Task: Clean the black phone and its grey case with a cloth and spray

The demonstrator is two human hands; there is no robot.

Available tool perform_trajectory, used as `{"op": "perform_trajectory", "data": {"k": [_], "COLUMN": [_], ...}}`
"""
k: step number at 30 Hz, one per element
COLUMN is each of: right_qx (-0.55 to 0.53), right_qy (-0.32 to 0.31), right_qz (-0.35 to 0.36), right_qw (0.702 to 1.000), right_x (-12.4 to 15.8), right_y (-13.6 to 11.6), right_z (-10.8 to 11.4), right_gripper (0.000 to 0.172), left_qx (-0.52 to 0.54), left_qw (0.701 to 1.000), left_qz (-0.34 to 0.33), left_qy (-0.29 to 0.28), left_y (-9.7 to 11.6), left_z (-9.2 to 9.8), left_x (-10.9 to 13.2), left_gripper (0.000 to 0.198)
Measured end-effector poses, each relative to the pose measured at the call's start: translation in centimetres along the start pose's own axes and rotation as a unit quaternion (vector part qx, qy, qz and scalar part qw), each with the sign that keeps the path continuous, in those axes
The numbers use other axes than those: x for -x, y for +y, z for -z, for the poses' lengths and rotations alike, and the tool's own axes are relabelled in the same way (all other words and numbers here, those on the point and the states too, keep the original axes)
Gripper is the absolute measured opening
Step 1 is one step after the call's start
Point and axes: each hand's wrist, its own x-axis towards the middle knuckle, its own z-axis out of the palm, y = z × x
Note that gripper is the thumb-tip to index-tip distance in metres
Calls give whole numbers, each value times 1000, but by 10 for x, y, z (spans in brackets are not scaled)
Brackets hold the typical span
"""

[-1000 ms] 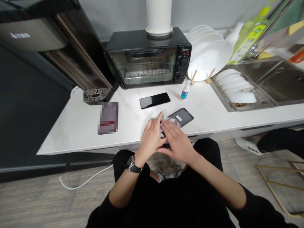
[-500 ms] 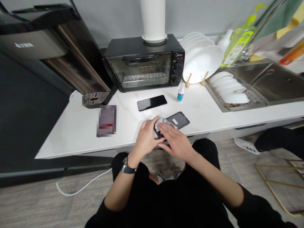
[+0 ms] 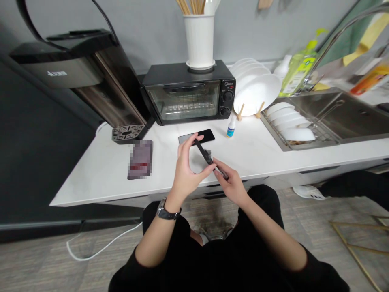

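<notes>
A dark phone (image 3: 203,151) is held above the white counter, tilted and seen nearly edge-on. My left hand (image 3: 187,164) curves around its upper left side, fingertips at the top end and thumb near the middle. The lower right end is gripped in my right hand (image 3: 231,183). A bit of crumpled greyish-white cloth (image 3: 209,153) shows behind the phone, mostly hidden. Another black phone (image 3: 207,135) lies flat on the counter just behind my left fingers. Right of it stands a small white bottle (image 3: 231,129) with a blue label.
A toaster oven (image 3: 188,101) carries a white utensil holder (image 3: 199,40). To its left is a tall black dispenser (image 3: 121,97), with a pixelated purple-grey object (image 3: 141,160) before it. Racked plates (image 3: 257,93) and a sink (image 3: 349,109) are at right. Another person's shoe (image 3: 308,192) is below.
The dark phone was lying on the counter under the cloth and both hands. It has been lifted and turned on edge, and the cloth has mostly gone out of sight. The view has shifted slightly.
</notes>
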Motion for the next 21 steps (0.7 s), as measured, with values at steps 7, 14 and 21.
{"op": "perform_trajectory", "data": {"k": [7,14,21], "right_qx": [-172,75,271], "right_qy": [95,4,-7], "right_qz": [-34,9,-41], "right_qw": [980,997,962], "right_x": [-11,-22,-30], "right_y": [-43,-27,5], "right_z": [13,16,24], "right_gripper": [44,37,60], "left_qx": [-201,-298,-307], "left_qw": [976,946,936], "left_qz": [-83,-73,-84], "left_qy": [-4,-105,-148], "left_y": [23,-2,-17], "left_z": [-5,-22,-30], "left_x": [1,11,21], "left_gripper": [101,118,101]}}
